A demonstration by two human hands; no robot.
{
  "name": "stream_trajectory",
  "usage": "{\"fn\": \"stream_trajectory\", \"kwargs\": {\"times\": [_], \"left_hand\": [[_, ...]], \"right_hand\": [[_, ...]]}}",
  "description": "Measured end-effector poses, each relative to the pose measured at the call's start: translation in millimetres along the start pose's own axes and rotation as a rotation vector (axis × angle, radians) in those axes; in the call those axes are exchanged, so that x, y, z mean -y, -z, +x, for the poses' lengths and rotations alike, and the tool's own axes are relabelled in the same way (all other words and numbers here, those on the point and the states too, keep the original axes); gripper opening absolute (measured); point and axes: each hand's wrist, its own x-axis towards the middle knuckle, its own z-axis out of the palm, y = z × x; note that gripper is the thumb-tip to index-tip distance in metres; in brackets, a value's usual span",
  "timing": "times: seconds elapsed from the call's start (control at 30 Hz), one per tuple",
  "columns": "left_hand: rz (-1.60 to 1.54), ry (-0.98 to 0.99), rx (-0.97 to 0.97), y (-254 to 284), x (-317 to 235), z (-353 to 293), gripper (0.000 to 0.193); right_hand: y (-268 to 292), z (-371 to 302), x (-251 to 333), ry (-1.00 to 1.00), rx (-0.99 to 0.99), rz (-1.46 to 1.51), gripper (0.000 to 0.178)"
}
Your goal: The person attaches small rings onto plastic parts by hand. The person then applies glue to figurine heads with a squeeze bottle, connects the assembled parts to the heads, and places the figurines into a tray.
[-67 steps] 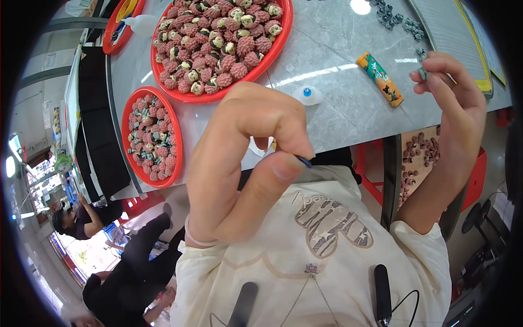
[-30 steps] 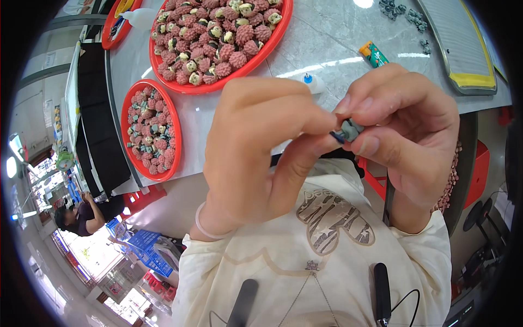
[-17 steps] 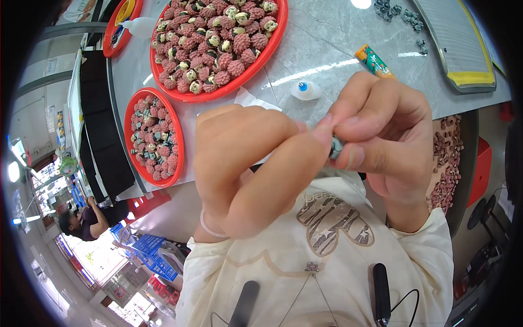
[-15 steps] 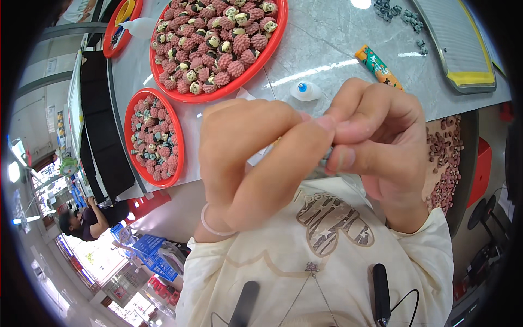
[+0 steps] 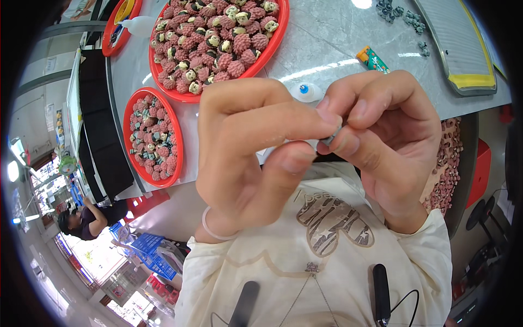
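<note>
A small blue-grey piece, mostly covered by fingers, is pinched between my hands in front of my chest. My right hand is closed, with its thumb and bent fingers at the piece's right side. From the other side, my left hand meets it with the index fingertip on top and the thumb just below. Its other fingers are curled. Just behind the hands, on the grey table, lies a small white squeeze bottle with a blue tip. Beyond my right fingers is a green and orange tube, partly hidden.
A big red tray of pink ridged pieces with cream and black parts stands far left, a smaller red tray nearer. Several blue-grey pieces lie by a yellow-edged tray at right. Another person is at the left.
My left hand has turned, and its thumb now shows below the index finger. My right hand has shifted slightly right and up, covering more of the tube. More of the blue-grey piece shows.
</note>
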Motion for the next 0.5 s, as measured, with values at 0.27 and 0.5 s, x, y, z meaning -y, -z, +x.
{"fn": "stream_trajectory", "kwargs": {"times": [0.27, 0.5], "left_hand": [[-0.62, 0.453, -0.098, -7.9, -11.7, -7.3, 0.02], [-0.436, 0.266, -0.088, -7.0, -1.1, -9.6, 0.022]], "right_hand": [[-0.9, -3.6, -4.3, 0.079, -0.006, -0.103, 0.022], [0.2, -3.7, 0.0, 0.062, -0.011, -0.154, 0.023]]}}
